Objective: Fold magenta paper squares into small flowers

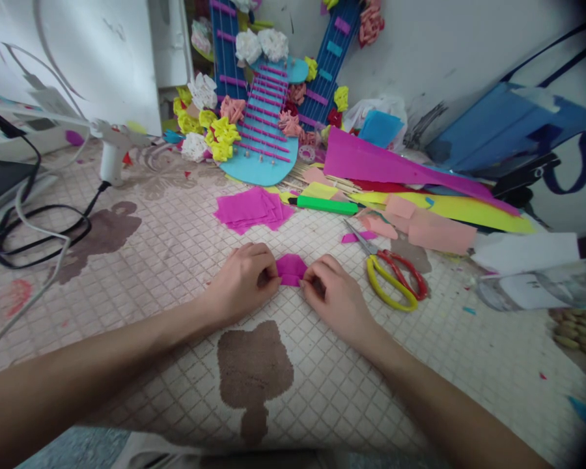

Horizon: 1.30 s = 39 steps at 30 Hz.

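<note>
Both my hands rest on the quilted mat and pinch a small magenta paper piece (291, 269) between them. My left hand (244, 277) grips its left edge with curled fingers. My right hand (333, 294) grips its right edge the same way. The paper looks folded or bunched. Just beyond it lies a loose stack of magenta paper squares (252, 208). Yellow-and-red scissors (393, 275) lie shut on the mat, to the right of my right hand.
A green marker (325, 205) lies behind the squares. A white glue gun (113, 148) with its black cord (39, 228) stands at the left. Blue foam guitars (266, 124) with paper flowers lean at the back. Coloured paper sheets (420, 195) pile up at the right.
</note>
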Each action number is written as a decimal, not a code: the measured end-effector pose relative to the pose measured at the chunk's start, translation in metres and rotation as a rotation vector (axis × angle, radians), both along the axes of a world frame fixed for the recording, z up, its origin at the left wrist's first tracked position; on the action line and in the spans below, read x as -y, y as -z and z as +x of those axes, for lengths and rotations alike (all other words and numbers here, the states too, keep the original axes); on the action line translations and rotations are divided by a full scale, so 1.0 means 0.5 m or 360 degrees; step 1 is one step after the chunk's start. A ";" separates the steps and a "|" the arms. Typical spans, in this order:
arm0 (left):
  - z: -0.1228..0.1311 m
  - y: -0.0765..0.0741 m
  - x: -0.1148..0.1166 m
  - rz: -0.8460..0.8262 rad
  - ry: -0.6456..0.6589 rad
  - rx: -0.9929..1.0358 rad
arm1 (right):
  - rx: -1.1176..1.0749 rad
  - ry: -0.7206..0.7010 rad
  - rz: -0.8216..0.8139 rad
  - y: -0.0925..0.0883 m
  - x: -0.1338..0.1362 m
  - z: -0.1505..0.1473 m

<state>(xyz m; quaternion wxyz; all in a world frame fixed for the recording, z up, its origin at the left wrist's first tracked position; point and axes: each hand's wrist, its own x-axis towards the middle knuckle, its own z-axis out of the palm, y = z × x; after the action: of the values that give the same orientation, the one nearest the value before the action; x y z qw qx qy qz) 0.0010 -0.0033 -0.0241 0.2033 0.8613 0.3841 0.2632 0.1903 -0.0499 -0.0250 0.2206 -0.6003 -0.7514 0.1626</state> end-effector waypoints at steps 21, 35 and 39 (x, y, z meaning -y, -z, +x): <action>0.002 0.003 -0.004 0.0023 -0.0003 -0.0003 | 0.0069 0.0007 0.0045 0.002 -0.004 -0.003; 0.002 -0.002 -0.002 -0.0053 0.0036 -0.0066 | -0.0033 -0.0069 0.0017 -0.002 -0.003 -0.002; 0.010 0.000 0.004 0.0021 -0.0070 -0.0194 | 0.0031 0.0019 0.0052 0.002 -0.003 -0.013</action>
<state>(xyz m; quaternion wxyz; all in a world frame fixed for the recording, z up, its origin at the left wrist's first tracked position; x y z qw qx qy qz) 0.0062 -0.0054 -0.0241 0.1679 0.8684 0.4130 0.2171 0.1839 -0.0483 -0.0258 0.2241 -0.6027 -0.7524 0.1431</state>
